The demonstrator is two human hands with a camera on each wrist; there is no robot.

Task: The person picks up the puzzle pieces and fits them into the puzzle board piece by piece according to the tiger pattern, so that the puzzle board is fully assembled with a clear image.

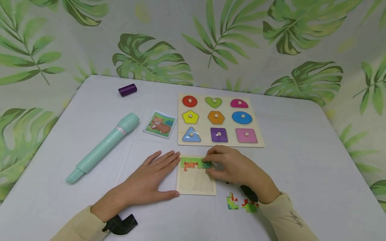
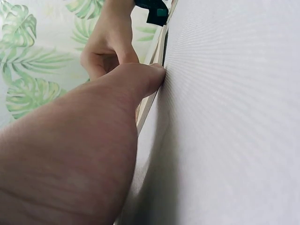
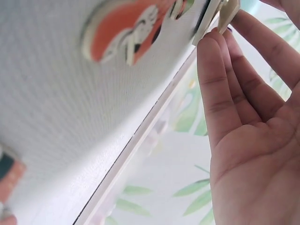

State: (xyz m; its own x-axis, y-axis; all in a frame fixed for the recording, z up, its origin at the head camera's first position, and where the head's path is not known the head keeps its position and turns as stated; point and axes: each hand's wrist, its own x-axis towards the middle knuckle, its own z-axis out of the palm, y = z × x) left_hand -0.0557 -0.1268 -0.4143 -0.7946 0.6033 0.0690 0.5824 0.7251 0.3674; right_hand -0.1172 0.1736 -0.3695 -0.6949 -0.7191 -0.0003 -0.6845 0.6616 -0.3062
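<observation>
A small wooden puzzle tray (image 1: 196, 184) lies near the middle of the table in the head view. Joined pieces with an orange animal (image 1: 190, 164) fill part of its top row. My right hand (image 1: 230, 164) pinches a green puzzle piece (image 1: 206, 164) at the tray's top right corner; the piece's edge (image 3: 228, 18) shows between the fingertips in the right wrist view. With fingers straight, my left hand (image 1: 150, 180) rests along the tray's left side, its thumb (image 2: 152, 77) touching the edge. Loose puzzle pieces (image 1: 232, 202) lie beside the tray, some partly hidden under the right wrist.
Behind the tray lies a wooden shape board (image 1: 201, 126) with knobbed coloured shapes. A tiger picture card (image 1: 159, 125) is left of it. Farther left are a mint-green toy microphone (image 1: 102, 149) and a purple cylinder (image 1: 127, 90). A leaf-patterned cloth (image 1: 211, 73) hangs behind the table.
</observation>
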